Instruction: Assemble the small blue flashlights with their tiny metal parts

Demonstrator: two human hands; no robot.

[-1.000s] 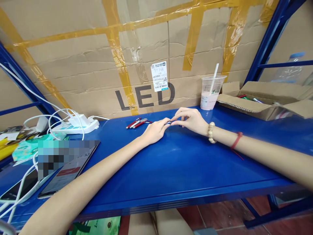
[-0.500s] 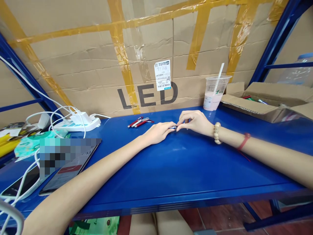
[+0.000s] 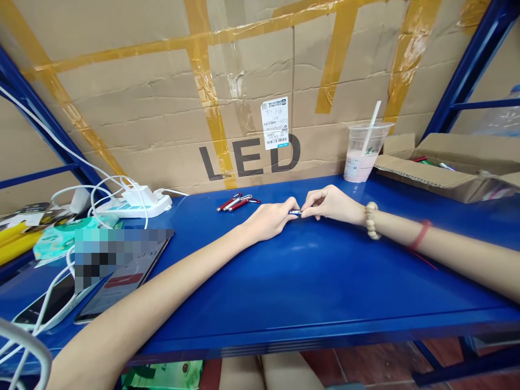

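My left hand (image 3: pixel 271 219) and my right hand (image 3: pixel 331 204) meet over the middle of the blue shelf top (image 3: pixel 309 271). Between their fingertips they pinch a small blue and silver pen-like flashlight (image 3: pixel 296 212), each hand closed on one end. Most of it is hidden by the fingers. A little left of the hands lie several red keychain flashlights (image 3: pixel 236 202) with metal clips. My right wrist wears a bead bracelet and a red string.
A plastic cup with a straw (image 3: pixel 362 153) and an open cardboard box (image 3: pixel 450 162) stand at the back right. A white power strip with cables (image 3: pixel 136 203), a tablet (image 3: pixel 122 276) and a phone (image 3: pixel 44 303) lie at the left. A taped LED carton (image 3: pixel 252 108) forms the back wall.
My right hand's fingers have lowered and closed onto the small flashlight, and both hands sit slightly lower on the shelf. The view has drifted a little.
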